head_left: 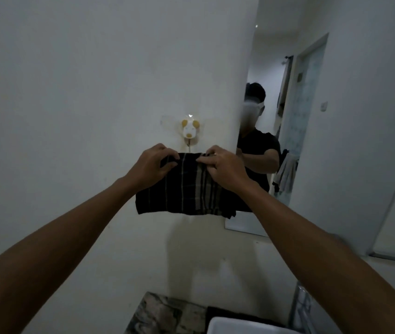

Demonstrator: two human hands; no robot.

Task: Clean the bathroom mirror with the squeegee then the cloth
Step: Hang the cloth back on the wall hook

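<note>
L grip (152, 165) + R grip (225, 167) pinch cloth (186, 191) top edge | cloth hangs below, prob under hook (190, 131)

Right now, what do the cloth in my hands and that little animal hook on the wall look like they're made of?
The cloth, gripped along its top edge by the left hand and right hand, looks like soft woven fabric: dark, with pale plaid stripes, hanging limp. The animal-shaped hook looks like glossy moulded plastic, white with tan patches and a highlight on top.

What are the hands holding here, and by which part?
Both hands, left and right, pinch the dark plaid cloth along its top edge, just below the wall hook.
</note>
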